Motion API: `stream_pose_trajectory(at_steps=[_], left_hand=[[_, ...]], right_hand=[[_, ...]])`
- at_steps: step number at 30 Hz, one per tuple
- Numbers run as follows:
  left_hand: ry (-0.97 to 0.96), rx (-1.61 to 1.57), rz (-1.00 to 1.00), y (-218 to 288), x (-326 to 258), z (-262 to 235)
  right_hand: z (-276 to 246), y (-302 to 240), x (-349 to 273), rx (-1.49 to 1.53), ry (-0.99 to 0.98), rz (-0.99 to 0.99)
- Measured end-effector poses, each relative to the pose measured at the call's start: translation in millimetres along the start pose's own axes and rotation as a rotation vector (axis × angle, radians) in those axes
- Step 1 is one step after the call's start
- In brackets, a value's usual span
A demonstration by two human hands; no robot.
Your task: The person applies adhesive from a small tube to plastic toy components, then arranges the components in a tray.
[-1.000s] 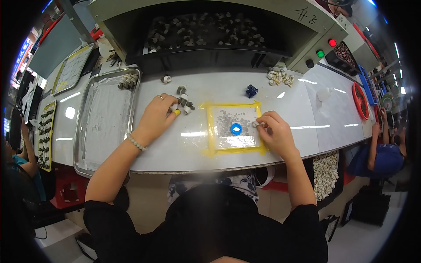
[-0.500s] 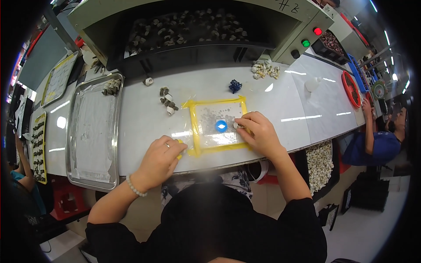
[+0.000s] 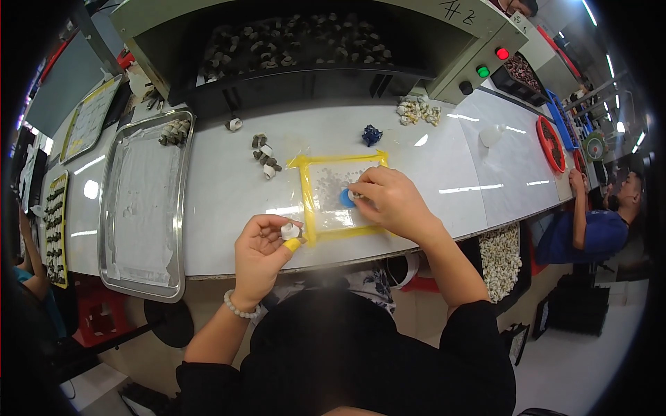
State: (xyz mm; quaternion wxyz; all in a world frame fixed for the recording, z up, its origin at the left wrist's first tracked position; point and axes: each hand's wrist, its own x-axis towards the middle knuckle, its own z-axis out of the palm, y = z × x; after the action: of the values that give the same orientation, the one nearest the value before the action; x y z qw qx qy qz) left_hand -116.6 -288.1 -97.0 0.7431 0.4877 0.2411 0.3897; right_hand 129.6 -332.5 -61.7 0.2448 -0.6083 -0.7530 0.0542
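My left hand is turned palm up at the left edge of the yellow-taped square, its thumb wrapped in yellow. Between its fingers it holds a small white cap-like part with a darker end. My right hand reaches over the taped square and pinches a small white piece at the round blue disc. The fingers partly cover the disc, and whether piece and disc touch I cannot tell. Grey spots mark the sheet around the disc. Several grey-and-white parts lie beyond my left hand.
A metal tray lined with white paper stands at left, with grey parts in its far corner. A dark blue clump and cream-white parts lie farther back. Behind them is a machine with lit buttons. A co-worker sits at right.
My right hand has moved left with the white piece, from beside the blue disc to over it. My left hand has turned palm up, showing the white part in its fingers.
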Motion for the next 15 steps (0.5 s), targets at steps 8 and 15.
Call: stream_pose_trajectory(at_steps=[8, 15], left_hand=[[0.049, -0.200, -0.106, -6, 7, 28], [-0.029, -0.082, -0.090, -22, 14, 23]], right_hand=[[-3, -6, 4, -0.123, -0.080, -0.024], [-2, -7, -4, 0.044, 0.015, 0.079]])
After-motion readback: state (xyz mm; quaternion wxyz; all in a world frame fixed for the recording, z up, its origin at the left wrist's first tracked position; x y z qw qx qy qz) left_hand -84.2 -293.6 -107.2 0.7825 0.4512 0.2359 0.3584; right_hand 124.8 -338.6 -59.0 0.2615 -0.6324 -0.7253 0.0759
